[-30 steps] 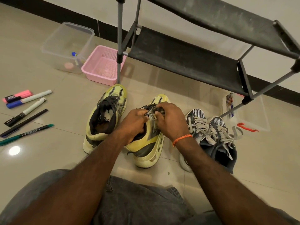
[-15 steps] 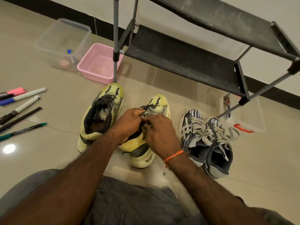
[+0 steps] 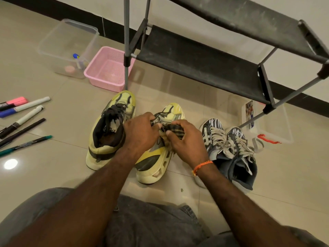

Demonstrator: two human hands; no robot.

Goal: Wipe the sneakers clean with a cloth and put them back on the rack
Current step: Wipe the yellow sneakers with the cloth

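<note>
Two yellow sneakers (image 3: pixel 110 129) and two dark striped sneakers (image 3: pixel 229 150) stand on the floor. My left hand (image 3: pixel 140 132) grips a lace, my right hand (image 3: pixel 187 141) holds the checked cloth (image 3: pixel 175 131); the black rack (image 3: pixel 199 66) stands behind.

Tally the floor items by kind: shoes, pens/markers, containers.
Yellow sneakers: 2
Dark striped sneakers: 2
Pens and markers on the floor: 6
Clear tubs: 2
Pink basket: 1
Total: 13

Glossy floor tiles (image 3: pixel 53 166) — dusty matt fabric rack shelves (image 3: pixel 195 63), metal poles.
</note>
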